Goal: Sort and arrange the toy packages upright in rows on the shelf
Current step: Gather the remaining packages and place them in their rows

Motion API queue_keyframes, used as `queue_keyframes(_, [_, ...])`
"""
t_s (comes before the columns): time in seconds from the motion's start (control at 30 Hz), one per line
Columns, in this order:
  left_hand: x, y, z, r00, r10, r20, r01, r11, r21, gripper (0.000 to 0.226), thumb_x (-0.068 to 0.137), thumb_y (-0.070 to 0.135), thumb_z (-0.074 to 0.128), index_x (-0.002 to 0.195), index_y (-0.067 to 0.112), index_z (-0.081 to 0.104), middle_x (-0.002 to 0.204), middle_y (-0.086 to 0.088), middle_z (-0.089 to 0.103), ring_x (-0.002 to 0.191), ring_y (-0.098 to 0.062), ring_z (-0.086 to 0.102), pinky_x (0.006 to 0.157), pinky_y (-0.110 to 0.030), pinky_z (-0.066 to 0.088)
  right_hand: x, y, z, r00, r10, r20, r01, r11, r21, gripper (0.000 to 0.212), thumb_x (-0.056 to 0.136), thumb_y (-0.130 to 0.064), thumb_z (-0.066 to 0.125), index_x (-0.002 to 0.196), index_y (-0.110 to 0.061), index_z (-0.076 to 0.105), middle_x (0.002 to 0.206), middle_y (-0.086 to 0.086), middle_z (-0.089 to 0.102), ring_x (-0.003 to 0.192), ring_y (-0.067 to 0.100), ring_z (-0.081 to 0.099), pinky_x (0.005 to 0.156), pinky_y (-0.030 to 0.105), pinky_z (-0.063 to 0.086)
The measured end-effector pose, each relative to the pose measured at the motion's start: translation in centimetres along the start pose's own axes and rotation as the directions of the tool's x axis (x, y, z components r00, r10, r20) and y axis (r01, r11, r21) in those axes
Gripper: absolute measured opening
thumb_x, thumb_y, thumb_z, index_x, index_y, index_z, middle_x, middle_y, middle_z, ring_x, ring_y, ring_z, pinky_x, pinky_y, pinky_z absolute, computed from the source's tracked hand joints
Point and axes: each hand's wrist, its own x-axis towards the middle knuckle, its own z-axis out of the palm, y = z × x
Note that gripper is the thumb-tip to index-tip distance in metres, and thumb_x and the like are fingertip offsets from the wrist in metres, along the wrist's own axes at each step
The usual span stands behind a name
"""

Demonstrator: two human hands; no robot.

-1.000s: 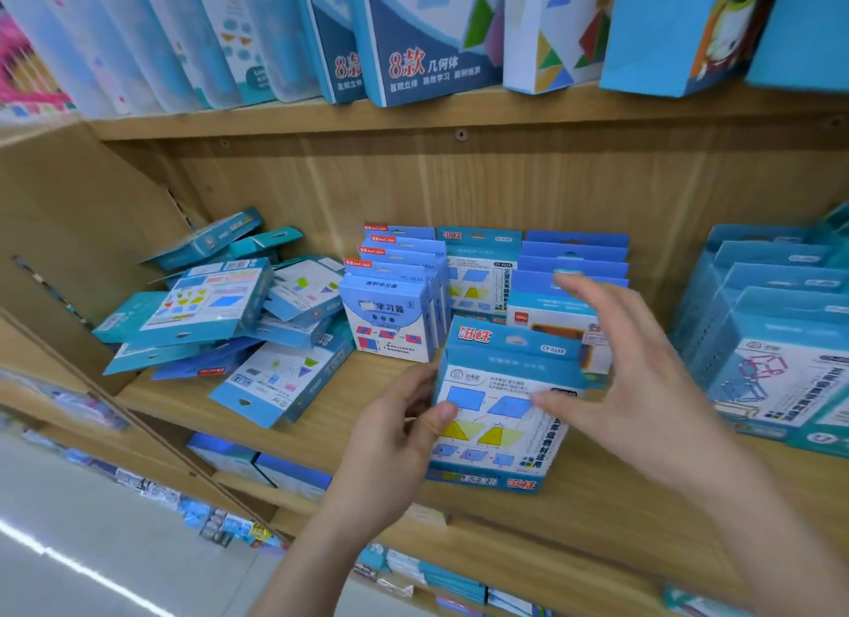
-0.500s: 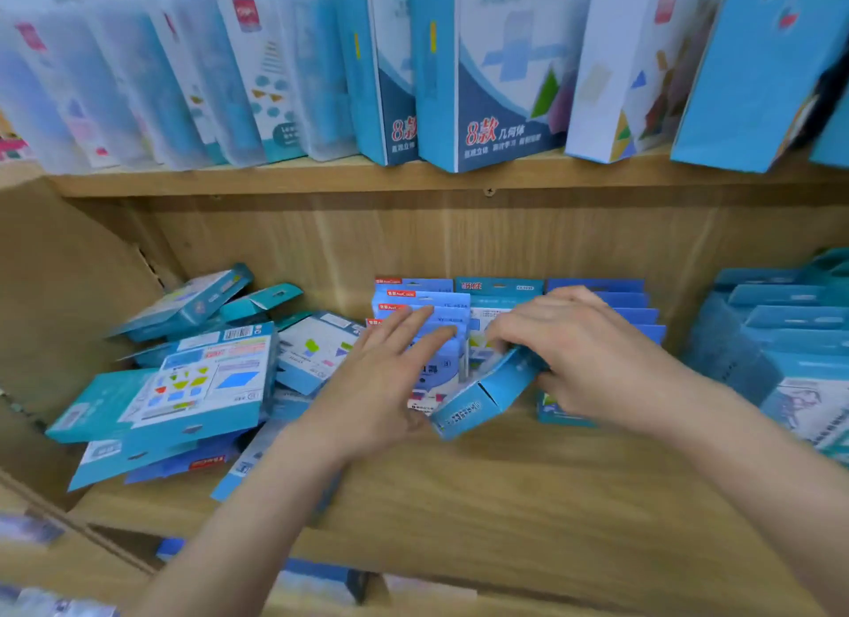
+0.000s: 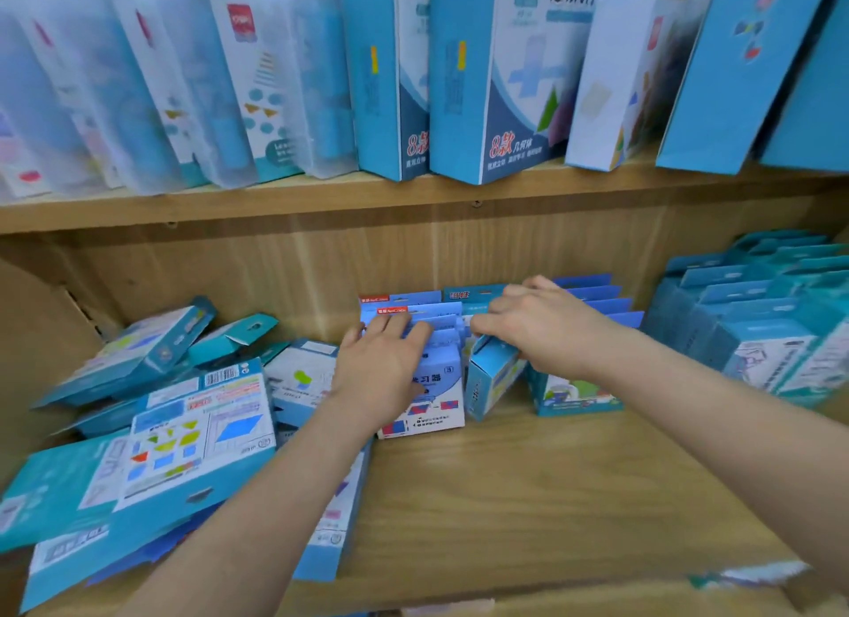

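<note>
On the wooden shelf (image 3: 528,492) my right hand (image 3: 537,327) grips the top of a light-blue toy package (image 3: 489,382), which stands edge-on in the middle row between two other rows. My left hand (image 3: 386,363) lies flat, fingers spread, against the front of the row of white-and-blue packages (image 3: 427,414) just left of it. Behind my right hand stands a row of darker blue packages (image 3: 597,299), with a green-printed package (image 3: 574,396) at its front.
A loose heap of flat blue packages (image 3: 151,432) lies tumbled on the shelf's left side. Upright teal packages (image 3: 758,322) fill the right end. Tall boxes (image 3: 496,78) stand on the upper shelf board (image 3: 321,198). Bare wood shows along the front.
The package held face-up in front a second ago has been turned on edge and pushed back into the middle row. My left hand moved onto the neighbouring row. The view came closer.
</note>
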Motion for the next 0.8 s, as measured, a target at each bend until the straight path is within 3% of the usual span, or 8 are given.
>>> queue_keyframes(0.17, [-0.6,-0.4,-0.1,1.0,0.006,0.016,-0.005,0.999,-0.041,0.085,0.078,0.043,0.069,0.145,0.03,0.018,0.155,-0.002,0.019,0.142,-0.02,0.017,0.113,-0.043,0.021,0.8,-0.5,1.9,0.997,0.042,0.067,-0.04,0.998,-0.043,0.047,0.084,-0.001,0.05,0.122,-0.028,0.046,0.108,-0.003,0.056,0.113,0.021,0.044,0.098,0.042,0.024])
queue_keyframes(0.23, [-1.5,-0.9,-0.6,0.997,-0.034,0.071,0.035,0.999,-0.012,0.093,0.079,0.039,0.069,0.148,0.027,0.007,0.157,-0.006,0.013,0.143,-0.023,0.015,0.114,-0.042,0.019,0.9,-0.4,2.4,0.995,0.062,0.076,-0.06,0.998,-0.034,0.052,0.083,-0.001,0.051,0.127,-0.029,0.044,0.112,-0.003,0.055,0.118,0.021,0.042,0.095,0.041,0.026])
queue_keyframes(0.3, [-2.7,-1.5,-1.7,0.988,-0.091,0.127,0.084,0.995,0.057,0.093,0.081,0.033,0.068,0.149,0.023,0.006,0.155,-0.008,0.019,0.139,-0.025,0.025,0.109,-0.04,0.027,0.8,-0.1,2.8,0.994,0.083,0.074,-0.081,0.996,-0.025,0.056,0.082,-0.002,0.052,0.13,-0.03,0.042,0.115,-0.003,0.053,0.12,0.021,0.041,0.086,0.035,0.029])
queue_keyframes(0.37, [-4.4,-1.8,-3.1,0.986,-0.102,0.131,0.087,0.99,0.114,0.08,0.082,0.027,0.064,0.146,0.022,0.017,0.143,-0.004,0.04,0.126,-0.025,0.043,0.095,-0.036,0.039,0.7,0.1,2.9,0.992,0.089,0.083,-0.089,0.996,-0.006,0.056,0.082,-0.008,0.057,0.13,-0.032,0.04,0.117,-0.003,0.05,0.122,0.02,0.04,0.078,0.031,0.027])
queue_keyframes(0.43, [-6.3,-2.6,-4.5,0.996,-0.076,0.043,0.069,0.987,0.145,0.058,0.082,0.024,0.061,0.135,0.023,0.038,0.123,0.001,0.058,0.111,-0.024,0.054,0.081,-0.034,0.044,0.7,0.1,2.5,0.988,0.11,0.106,-0.112,0.994,0.006,0.054,0.08,-0.022,0.063,0.126,-0.036,0.038,0.12,-0.006,0.046,0.124,0.018,0.037,0.075,0.032,0.025])
queue_keyframes(0.53, [-8.8,-5.0,-5.9,0.993,-0.095,-0.065,0.101,0.99,0.094,0.039,0.073,0.025,0.072,0.11,0.017,0.061,0.101,0.0,0.068,0.093,-0.027,0.062,0.072,-0.036,0.053,0.6,-0.4,0.3,0.985,0.136,0.11,-0.151,0.979,0.14,0.065,0.07,-0.047,0.072,0.121,-0.042,0.032,0.128,-0.013,0.038,0.126,0.012,0.028,0.081,0.035,0.029])
queue_keyframes(0.67, [-10.9,-6.2,-5.3,0.992,-0.13,0.003,0.129,0.986,0.105,0.037,0.068,0.04,0.076,0.099,0.022,0.068,0.099,0.002,0.07,0.092,-0.026,0.064,0.078,-0.04,0.054,1.1,-3.9,-1.7,0.997,0.063,0.048,-0.076,0.927,0.368,0.071,0.066,-0.063,0.069,0.123,-0.044,0.032,0.134,-0.015,0.033,0.128,0.01,0.025,0.092,0.038,0.029])
queue_keyframes(0.8, [-11.1,-3.5,-3.1,1.0,0.016,-0.01,-0.015,0.991,0.132,0.05,0.052,0.04,0.087,0.095,0.019,0.071,0.095,-0.002,0.072,0.088,-0.025,0.068,0.087,-0.05,0.05,2.3,-8.0,1.1,0.996,-0.071,0.055,0.056,0.972,0.23,0.063,0.075,-0.057,0.065,0.129,-0.036,0.038,0.129,-0.005,0.041,0.126,0.017,0.034,0.093,0.041,0.024])
